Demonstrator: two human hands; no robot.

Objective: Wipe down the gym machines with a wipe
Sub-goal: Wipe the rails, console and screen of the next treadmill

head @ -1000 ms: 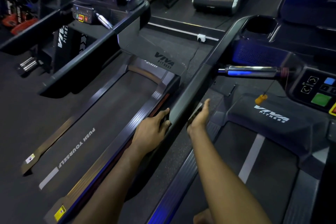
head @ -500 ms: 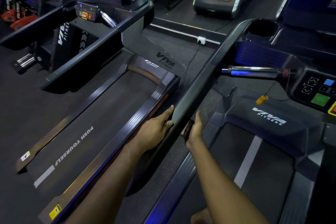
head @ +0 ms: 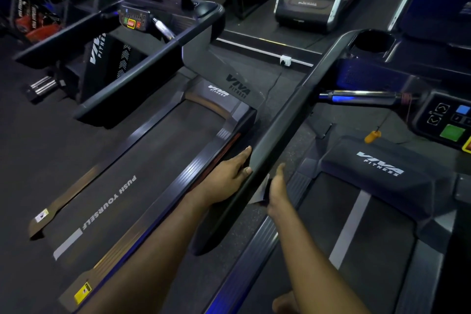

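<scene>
Fingers [head: 240, 155] of left hand [head: 225, 177]: straight, held together, laid flat against the left side of the handrail [head: 285, 120]; nothing is held. Right hand [head: 277, 188]: fingers hidden behind the rail, grip cannot be told. Wipe [head: 263, 190]: dark, crumpled, partly covered, pressed between right hand and rail. Handrail: long, rounded, matte black.

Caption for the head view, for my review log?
The left hand touches the treadmill handrail from outside while the right hand presses a dark wipe against its inner face.
</scene>
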